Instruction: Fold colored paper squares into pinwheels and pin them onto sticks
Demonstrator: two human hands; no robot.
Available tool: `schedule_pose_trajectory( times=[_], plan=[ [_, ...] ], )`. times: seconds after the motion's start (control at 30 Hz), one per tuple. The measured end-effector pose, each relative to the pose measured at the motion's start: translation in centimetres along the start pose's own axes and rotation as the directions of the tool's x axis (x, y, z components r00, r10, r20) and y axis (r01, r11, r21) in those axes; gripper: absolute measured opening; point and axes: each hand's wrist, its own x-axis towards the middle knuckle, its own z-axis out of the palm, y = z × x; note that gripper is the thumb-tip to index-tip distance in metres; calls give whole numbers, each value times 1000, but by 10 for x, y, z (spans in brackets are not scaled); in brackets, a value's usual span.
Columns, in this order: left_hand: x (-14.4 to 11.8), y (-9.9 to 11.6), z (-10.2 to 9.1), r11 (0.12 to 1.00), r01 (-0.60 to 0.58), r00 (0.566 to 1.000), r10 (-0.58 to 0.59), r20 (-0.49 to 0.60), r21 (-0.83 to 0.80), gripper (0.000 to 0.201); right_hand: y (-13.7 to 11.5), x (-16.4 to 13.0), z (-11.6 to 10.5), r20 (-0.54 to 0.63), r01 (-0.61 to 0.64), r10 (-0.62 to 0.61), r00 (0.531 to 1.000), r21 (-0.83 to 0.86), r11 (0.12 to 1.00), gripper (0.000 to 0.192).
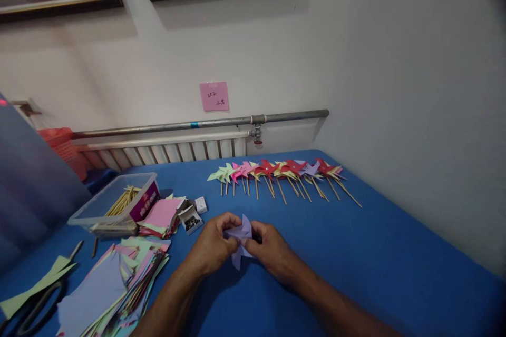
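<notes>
Both hands pinch a lilac paper (240,239) over the blue table (356,253): left hand (213,247) grips its left side, right hand (269,250) its right. Left lie a paper stack (114,284) and a clear tub (114,202) of sticks. Beyond, pinwheels (280,171) lie in a row.

A pale lilac paper piece (240,236) sits between the hands over a bright blue table (375,253). Beyond them, pinwheels (280,171) in green, pink, red, yellow and lilac; to their left, pastel paper sheets (114,284) and a pink-topped stack (162,216).
</notes>
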Motion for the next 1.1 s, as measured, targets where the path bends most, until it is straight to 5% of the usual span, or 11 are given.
schedule_pose_trajectory(
  times=[0.3,0.63,1.1],
  plan=[
    [11,-8,2,926,54,978,-125,-168,-374,32,-3,-3,4,71,-84,56,996,481,873,61],
    [8,-8,24,903,40,957,-158,-244,-428,34,23,6,23,-244,24,52,968,298,954,40],
    [7,-13,27,916,52,951,-167,-261,-398,44,38,13,11,-306,-26,95,947,223,975,32]
  ],
)
